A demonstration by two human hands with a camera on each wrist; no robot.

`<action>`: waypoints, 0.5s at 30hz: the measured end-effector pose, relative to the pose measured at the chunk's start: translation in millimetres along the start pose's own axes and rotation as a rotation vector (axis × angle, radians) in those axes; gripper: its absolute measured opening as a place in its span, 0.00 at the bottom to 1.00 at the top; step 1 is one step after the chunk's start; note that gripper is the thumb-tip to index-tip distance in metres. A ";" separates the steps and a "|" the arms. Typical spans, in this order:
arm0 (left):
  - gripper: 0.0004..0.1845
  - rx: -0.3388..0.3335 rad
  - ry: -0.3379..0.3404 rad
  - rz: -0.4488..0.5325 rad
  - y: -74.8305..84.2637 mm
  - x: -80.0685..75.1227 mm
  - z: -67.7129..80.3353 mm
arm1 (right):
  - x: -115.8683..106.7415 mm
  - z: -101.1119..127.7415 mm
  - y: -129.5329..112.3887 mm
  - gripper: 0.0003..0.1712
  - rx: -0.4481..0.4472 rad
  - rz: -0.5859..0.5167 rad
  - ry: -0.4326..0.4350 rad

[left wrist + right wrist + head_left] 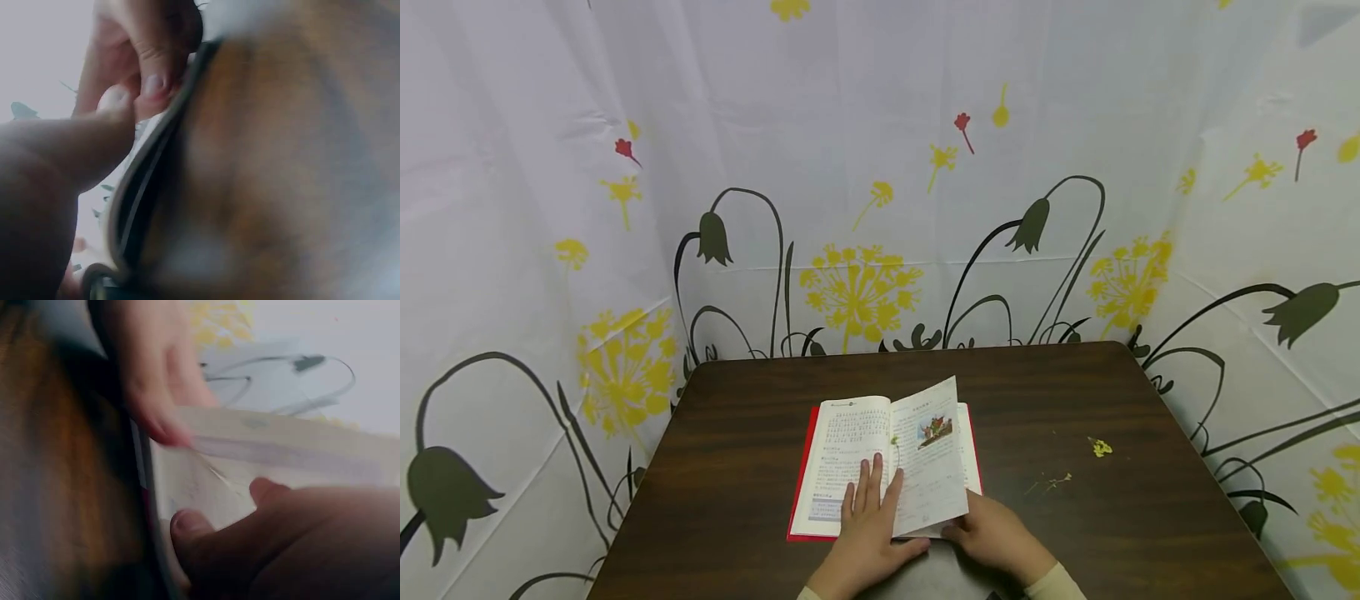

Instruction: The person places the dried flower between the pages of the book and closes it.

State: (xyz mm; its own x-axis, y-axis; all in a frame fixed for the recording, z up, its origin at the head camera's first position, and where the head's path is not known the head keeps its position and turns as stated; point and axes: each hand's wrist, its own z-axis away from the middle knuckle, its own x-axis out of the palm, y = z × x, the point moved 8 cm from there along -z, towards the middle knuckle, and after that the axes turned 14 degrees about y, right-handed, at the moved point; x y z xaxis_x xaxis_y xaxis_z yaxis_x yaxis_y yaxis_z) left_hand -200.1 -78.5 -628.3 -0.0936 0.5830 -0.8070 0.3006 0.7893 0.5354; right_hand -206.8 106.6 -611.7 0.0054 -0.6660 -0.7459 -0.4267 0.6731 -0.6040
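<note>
An open book [846, 467] with a red cover lies on the table. A small green sprig with a thin stem [895, 442] lies near its gutter. My left hand [868, 529] rests on the lower left page with its fingers straight, its thumb by the bottom edge. At the lower right, my right hand [996, 533] grips the book's pages, its fingers partly hidden by a raised page [928, 458] with a coloured picture. In the right wrist view the right thumb [190, 525] lies on the paper; that view is blurred.
On the brown table [730, 467], right of the book, lie a yellow flower cluster [1101, 447] and a thin sprig with small yellow blossoms [1060, 481]. A white curtain [850, 100] with printed flowers hangs behind and at both sides.
</note>
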 end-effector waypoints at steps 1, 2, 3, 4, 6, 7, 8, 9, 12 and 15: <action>0.59 0.005 0.023 -0.009 0.8 0.1 -0.1 | -0.1 0.7 -1.5 0.18 -0.018 0.062 0.008; 0.58 0.016 0.046 -0.027 1.9 0.2 0.0 | -0.3 1.5 -3.1 0.19 -0.034 0.119 0.017; 0.56 0.027 0.070 -0.040 3.3 -0.4 -0.1 | -0.6 2.0 -4.0 0.19 -0.039 0.160 0.027; 0.54 0.038 0.090 -0.054 4.7 -1.5 -0.2 | -0.5 1.9 -4.0 0.20 -0.036 0.183 0.035; 0.49 0.057 0.121 -0.081 7.8 -5.6 -0.5 | -1.3 0.6 -3.4 0.22 -0.010 0.170 0.050; 0.46 0.065 0.132 -0.087 9.3 -8.6 -0.5 | -1.9 -0.3 -2.8 0.23 0.003 0.150 0.060; 0.45 0.068 0.139 -0.089 10.4 -12.2 -0.4 | -2.3 -1.4 -2.6 0.23 0.009 0.132 0.068; 0.43 0.065 0.142 -0.082 11.1 -16.6 -0.3 | -2.4 -2.4 -2.7 0.24 0.009 0.115 0.071; 0.43 0.048 0.156 -0.049 10.2 -30.9 1.0 | -0.8 -4.1 -3.4 0.22 -0.003 0.079 0.039; 0.45 0.038 0.209 -0.058 4.6 -45.2 3.5 | 1.9 -2.8 -2.5 0.30 -0.003 0.066 -0.018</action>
State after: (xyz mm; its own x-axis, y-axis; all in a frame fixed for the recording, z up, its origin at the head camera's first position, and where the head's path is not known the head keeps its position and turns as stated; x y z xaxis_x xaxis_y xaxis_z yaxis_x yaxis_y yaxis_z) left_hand -191.1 -101.9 -590.2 -0.3054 0.5670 -0.7650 0.3240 0.8173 0.4764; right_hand -208.2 102.8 -610.9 -0.0066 -0.6146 -0.7888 -0.4292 0.7142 -0.5528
